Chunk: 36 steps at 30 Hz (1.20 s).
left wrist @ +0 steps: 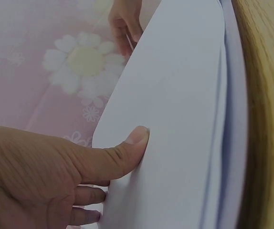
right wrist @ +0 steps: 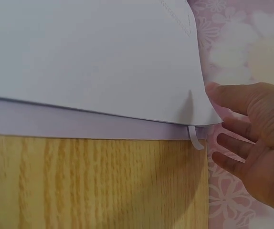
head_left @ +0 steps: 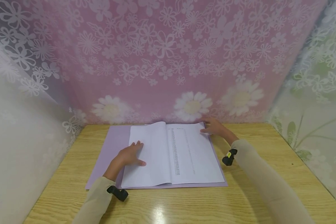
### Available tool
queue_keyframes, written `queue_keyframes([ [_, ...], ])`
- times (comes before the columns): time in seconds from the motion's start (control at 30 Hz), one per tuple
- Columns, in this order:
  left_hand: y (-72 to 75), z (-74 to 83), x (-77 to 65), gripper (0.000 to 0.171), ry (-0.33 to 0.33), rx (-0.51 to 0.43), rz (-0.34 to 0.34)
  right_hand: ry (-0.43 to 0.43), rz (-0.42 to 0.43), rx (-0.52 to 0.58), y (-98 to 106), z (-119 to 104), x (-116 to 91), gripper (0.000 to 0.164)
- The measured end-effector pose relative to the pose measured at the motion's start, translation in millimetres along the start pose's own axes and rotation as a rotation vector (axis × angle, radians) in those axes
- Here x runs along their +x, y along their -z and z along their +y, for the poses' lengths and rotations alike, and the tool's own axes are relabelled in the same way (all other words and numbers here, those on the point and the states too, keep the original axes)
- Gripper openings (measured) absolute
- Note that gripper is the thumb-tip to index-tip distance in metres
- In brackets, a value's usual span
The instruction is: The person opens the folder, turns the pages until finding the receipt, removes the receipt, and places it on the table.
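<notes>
- A bench (head_left: pixel 184 205) with yellowish wood grain, a bright patch of glare (head_left: pixel 158 214) near its front edge and a small dark speck (head_left: pixel 292 164) towards the right
- A pink backdrop (head_left: pixel 156 96) behind it, printed with white flowers and three large daisies (head_left: pixel 192 106) low down
- A pale left-hand panel (head_left: pixel 19 140)
- A whitish right-hand panel (head_left: pixel 322 124) with green leaves

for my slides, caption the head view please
Open purple-covered book, left hand over its blank page, right hand at the far right corner of its printed page.
</notes>
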State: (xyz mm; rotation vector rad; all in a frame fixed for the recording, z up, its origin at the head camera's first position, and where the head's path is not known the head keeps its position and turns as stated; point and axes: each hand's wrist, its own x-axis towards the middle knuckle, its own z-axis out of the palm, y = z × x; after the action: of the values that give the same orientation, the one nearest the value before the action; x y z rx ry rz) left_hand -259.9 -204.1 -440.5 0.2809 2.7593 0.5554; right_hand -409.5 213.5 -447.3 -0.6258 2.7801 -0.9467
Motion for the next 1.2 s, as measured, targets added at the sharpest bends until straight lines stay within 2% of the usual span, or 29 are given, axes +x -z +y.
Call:
queue_keyframes([
  [0.33,0.9,1.1,-2.5,0.096,-0.006,-0.019,0.0,0.019,0.029,0.034,0,-4,0,0.055],
  [0.67,1.3,0.6,-1.3,0.096,-0.009,-0.026,-0.001,-0.007,0.044,0.099,6,-16,-7,0.071],
  [0.83,-0.3,-0.8,-0.5,0.096,-0.01,-0.024,0.001,0.039,0.064,0.129,8,-11,-15,0.076],
  [1.0,-0.5,-0.3,-0.8,0.097,-0.001,-0.025,0.002,0.112,0.06,0.212,10,-11,-27,0.071],
  [1.2,1.1,1.1,-1.3,0.097,0.004,-0.017,0.0,0.122,-0.021,0.356,15,-13,-45,0.055],
])
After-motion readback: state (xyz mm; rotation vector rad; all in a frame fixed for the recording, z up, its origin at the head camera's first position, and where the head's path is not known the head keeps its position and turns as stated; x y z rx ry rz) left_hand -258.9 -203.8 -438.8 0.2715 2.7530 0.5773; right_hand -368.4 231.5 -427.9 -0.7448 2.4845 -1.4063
